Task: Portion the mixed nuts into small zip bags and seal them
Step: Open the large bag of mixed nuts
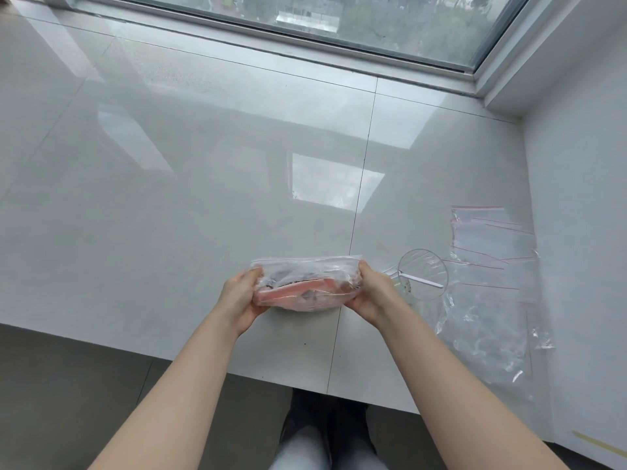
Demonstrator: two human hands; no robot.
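Near the front edge of the white tiled sill, a clear bag of mixed nuts is gripped at both ends: its left end by the left hand, its right end by the right hand. To the right, empty small zip bags are spread flat. A clear cup with a white spoon stands between.
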